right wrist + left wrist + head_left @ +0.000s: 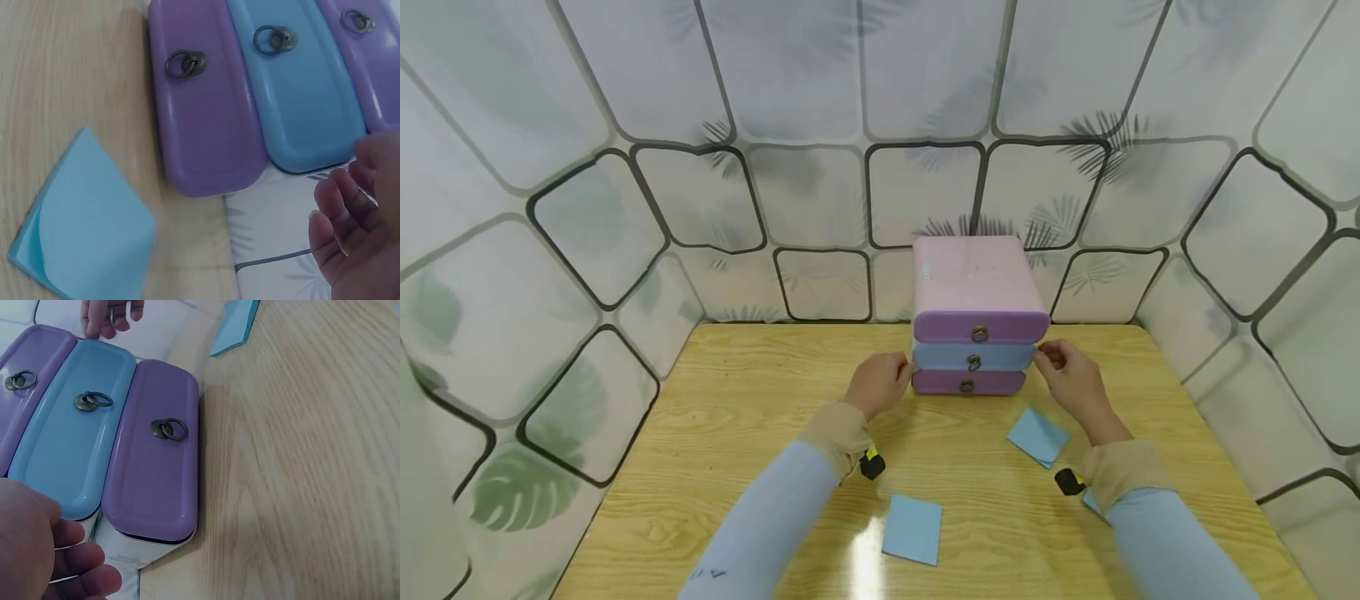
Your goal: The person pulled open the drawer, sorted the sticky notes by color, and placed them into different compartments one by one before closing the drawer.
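A small drawer box has a pale pink top and three drawers: purple, blue and purple from top to bottom. At the left end of the blue drawer, my left hand grips the edge, its lower fingers loosely curled in the left wrist view. My right hand pinches the opposite end with thumb and fingertips, right at the corner in the right wrist view. Metal ring pulls hang on the drawer fronts; the blue one's ring pull is untouched. The bottom purple drawer sits below, beside the tabletop.
A stack of blue paper squares lies front right of the box, its top sheet curling. Another blue square lies nearer, and one more is partly under the right wrist. Patterned cloth walls the wooden table.
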Available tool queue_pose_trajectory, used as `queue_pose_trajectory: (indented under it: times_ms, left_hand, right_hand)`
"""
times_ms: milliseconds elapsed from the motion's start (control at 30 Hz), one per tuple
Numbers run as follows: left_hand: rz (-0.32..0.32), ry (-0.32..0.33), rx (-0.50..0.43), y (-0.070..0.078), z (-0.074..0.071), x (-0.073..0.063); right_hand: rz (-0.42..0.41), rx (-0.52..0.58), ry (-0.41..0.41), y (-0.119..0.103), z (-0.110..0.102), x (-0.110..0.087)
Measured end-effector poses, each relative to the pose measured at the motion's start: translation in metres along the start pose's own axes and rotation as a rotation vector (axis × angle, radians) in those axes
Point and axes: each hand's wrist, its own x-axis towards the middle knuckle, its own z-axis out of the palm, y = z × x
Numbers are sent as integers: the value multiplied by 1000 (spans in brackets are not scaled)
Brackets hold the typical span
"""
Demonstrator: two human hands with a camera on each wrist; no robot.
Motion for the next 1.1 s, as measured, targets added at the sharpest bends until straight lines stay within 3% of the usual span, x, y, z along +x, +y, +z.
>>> queue_pose_trajectory:
  times_ms: [233, 333, 433, 667, 833, 1100]
  left_hand:
    - [-19, -12, -30, 1, 6, -13]
    - [-16, -20, -56, 5, 10, -16]
    - [-1, -23, -75, 11, 14, -17]
    - [50, -5, -77, 26, 24, -13]
    - [68, -2, -33, 35, 31, -11]
    - [11, 6, -12, 51, 37, -9]
  right_hand:
    - [-52, 25, 183, -25, -24, 15]
    - [-71, 30, 217, -44, -37, 27]
    - [-117, 16, 179, -63, -49, 41]
    - [-252, -114, -10, -88, -59, 67]
    - [-230, -151, -70, -96, -53, 77]
    - [-230, -230, -139, -108, -36, 91]
